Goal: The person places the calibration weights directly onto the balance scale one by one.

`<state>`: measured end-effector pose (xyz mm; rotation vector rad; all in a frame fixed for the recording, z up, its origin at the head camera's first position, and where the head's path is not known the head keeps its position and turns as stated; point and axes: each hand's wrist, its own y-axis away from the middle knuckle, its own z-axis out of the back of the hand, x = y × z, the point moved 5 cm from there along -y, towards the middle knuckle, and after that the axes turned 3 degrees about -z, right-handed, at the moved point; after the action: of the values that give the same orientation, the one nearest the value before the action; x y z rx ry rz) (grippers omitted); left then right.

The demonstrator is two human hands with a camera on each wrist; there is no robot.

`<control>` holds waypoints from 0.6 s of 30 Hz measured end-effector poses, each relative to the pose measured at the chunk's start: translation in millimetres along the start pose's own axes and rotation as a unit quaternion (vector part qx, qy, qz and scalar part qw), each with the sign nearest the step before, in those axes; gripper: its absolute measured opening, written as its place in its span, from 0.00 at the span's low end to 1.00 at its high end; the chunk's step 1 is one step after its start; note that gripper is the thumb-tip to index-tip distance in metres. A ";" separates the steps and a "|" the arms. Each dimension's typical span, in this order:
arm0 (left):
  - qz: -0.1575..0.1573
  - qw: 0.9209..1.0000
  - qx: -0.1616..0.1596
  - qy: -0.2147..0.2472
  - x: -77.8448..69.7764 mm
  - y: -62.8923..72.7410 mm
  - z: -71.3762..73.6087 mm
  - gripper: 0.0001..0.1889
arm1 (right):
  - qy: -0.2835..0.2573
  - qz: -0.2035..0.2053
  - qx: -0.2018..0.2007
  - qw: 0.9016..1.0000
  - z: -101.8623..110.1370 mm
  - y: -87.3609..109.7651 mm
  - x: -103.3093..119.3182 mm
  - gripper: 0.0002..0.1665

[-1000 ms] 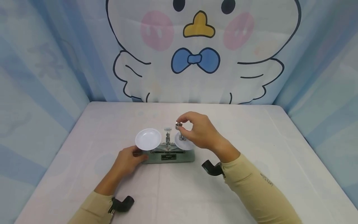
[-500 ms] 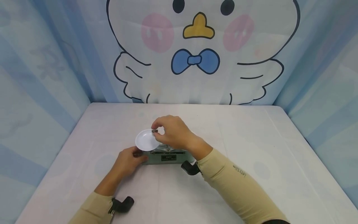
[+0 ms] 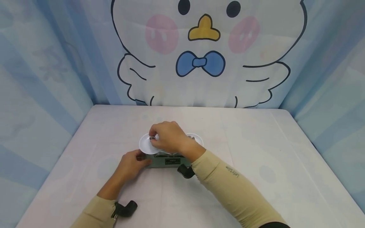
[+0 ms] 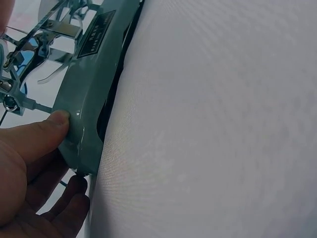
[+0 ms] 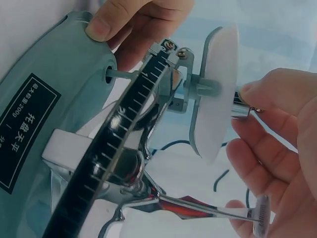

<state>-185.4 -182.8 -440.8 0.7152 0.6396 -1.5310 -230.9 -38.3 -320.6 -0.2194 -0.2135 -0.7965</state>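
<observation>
A green tray balance (image 3: 159,162) with two white pans stands on the table. My left hand (image 3: 130,165) grips the left end of its base; in the left wrist view the thumb lies on the green casing and the fingers curl round the end. My right hand (image 3: 169,136) is over the left pan (image 3: 144,146), pinching a small shiny metal weight (image 5: 241,106) between thumb and fingers. In the right wrist view the weight is right at the pan's upper face. Small metal weights (image 3: 191,137) sit on the right pan (image 3: 198,139), partly hidden behind my right wrist.
The balance's graduated beam (image 5: 116,129) and central pointer post with its round top (image 5: 262,215) stand close by my right hand. A white cloth covers the table (image 3: 242,142). A curtain (image 3: 199,88) with a cartoon bird hangs behind the far edge.
My right hand has moved left and down with the metal weight, from above the right pan to the left pan. My left hand has stayed on the base.
</observation>
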 end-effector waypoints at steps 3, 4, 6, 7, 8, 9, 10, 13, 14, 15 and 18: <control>0.001 1.000 0.002 -0.001 -0.1 0.4 -0.6 0.24 | 0.011 -0.006 0.012 1.000 -3.4 -1.4 1.1 0.14; 0.002 1.000 0.001 -0.002 0.0 0.6 -0.7 0.24 | 0.015 -0.007 0.015 1.000 -4.4 -1.7 1.4 0.14; 0.004 1.000 0.001 -0.003 -0.4 1.0 -0.7 0.24 | 0.020 -0.008 0.017 1.000 -5.7 -2.1 1.9 0.14; 0.004 1.000 0.001 -0.004 -0.4 1.0 -0.7 0.24 | 0.022 -0.009 0.016 1.000 -6.1 -2.3 2.1 0.14; 0.003 1.000 0.000 -0.005 -0.4 0.8 -0.6 0.24 | 0.024 -0.009 0.016 1.000 -6.4 -2.3 2.1 0.14; 0.004 1.000 -0.001 -0.004 -0.3 0.5 -0.4 0.24 | 0.024 -0.010 0.014 1.000 -6.5 -2.5 1.9 0.14; 0.003 1.000 -0.002 -0.003 -0.5 0.3 -0.2 0.24 | 0.025 -0.012 0.012 1.000 -6.6 -2.7 1.7 0.14; 0.003 1.000 -0.002 -0.003 -0.2 -0.2 0.0 0.24 | 0.022 -0.017 0.010 1.000 -6.6 -3.2 0.8 0.14; 0.003 1.000 -0.002 -0.003 -0.2 -0.2 0.1 0.24 | 0.022 -0.018 0.011 1.000 -6.7 -3.2 0.6 0.14; 0.002 1.000 -0.001 -0.003 -0.7 0.0 0.2 0.24 | 0.020 -0.019 0.011 1.000 -6.8 -3.3 0.6 0.14; 0.004 1.000 0.000 -0.005 -0.8 0.6 0.4 0.24 | 0.016 -0.019 0.014 1.000 -7.2 -3.3 0.6 0.15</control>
<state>-184.8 -182.6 -439.9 0.7095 0.6284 -1.5260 -232.1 -42.9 -327.0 -0.1761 -0.1983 -0.8344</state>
